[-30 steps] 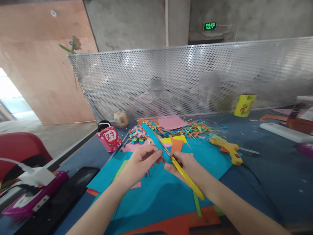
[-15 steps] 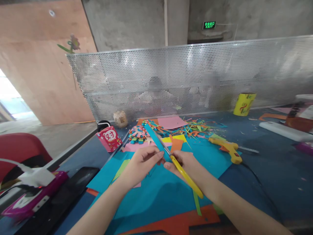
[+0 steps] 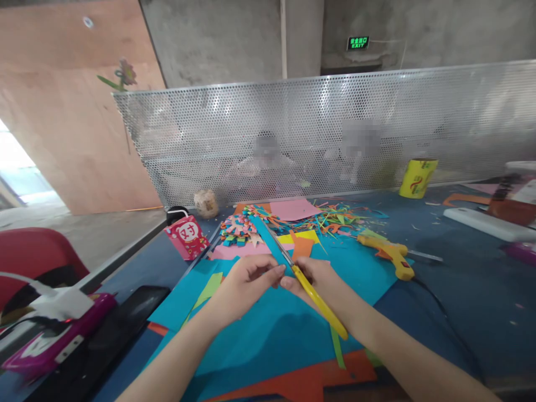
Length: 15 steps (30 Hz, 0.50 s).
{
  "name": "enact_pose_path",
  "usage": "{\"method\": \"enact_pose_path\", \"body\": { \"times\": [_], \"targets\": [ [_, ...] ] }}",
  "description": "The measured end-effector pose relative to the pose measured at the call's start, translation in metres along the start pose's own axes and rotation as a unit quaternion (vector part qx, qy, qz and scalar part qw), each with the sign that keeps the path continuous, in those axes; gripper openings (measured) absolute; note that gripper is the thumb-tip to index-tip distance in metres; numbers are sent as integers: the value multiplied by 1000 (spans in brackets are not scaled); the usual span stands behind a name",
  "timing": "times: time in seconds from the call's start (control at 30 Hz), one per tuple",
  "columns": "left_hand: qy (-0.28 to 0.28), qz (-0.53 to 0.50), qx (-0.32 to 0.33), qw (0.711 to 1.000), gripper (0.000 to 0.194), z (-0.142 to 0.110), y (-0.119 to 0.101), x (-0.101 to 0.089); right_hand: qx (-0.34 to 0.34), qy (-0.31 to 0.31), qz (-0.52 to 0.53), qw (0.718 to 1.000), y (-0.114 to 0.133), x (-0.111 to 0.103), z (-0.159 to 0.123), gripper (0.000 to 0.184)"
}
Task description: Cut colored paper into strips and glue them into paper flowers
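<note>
Slanting in from seven and five o'clock, the left hand point(image 3: 251, 282) and right hand point(image 3: 321, 279) nearly meet above the table point(image 3: 473, 301), left fingers pinched on a blue paper strip point(image 3: 264, 234), right fingers gripping yellow-handled scissors point(image 3: 318, 302). Strip and scissors share one long slant, tips toward eleven o'clock, handles toward five. A green sign point(image 3: 358, 43) at one o'clock reads "EXIT"; a red packet point(image 3: 188, 237) at ten bears Chinese lettering.

1. Dark blue tabletop point(image 3: 473, 273), pretty messy tbh
2. Big blue paper point(image 3: 259, 340) up front, orange paper point(image 3: 349, 369) poking out
3. Scraps point(image 3: 337, 219) heaped behind it
4. Red box point(image 3: 188, 237) left, glue gun point(image 3: 389, 255) right, yellow cylinder point(image 3: 419, 178) back right
</note>
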State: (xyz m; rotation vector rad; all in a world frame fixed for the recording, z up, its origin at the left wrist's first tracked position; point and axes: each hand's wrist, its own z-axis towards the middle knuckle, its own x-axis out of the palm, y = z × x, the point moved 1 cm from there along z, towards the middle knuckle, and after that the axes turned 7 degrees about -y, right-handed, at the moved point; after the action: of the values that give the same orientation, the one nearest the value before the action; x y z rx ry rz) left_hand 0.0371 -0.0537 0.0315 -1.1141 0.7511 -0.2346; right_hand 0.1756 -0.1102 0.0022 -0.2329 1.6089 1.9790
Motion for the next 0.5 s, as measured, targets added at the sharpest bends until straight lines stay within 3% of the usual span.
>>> {"method": "enact_pose_path", "body": {
  "times": [0.5],
  "targets": [
    [13,-44,12,999,23,-2,1,3,19,0,21,1000,-4,2,1,37]
  ]
}}
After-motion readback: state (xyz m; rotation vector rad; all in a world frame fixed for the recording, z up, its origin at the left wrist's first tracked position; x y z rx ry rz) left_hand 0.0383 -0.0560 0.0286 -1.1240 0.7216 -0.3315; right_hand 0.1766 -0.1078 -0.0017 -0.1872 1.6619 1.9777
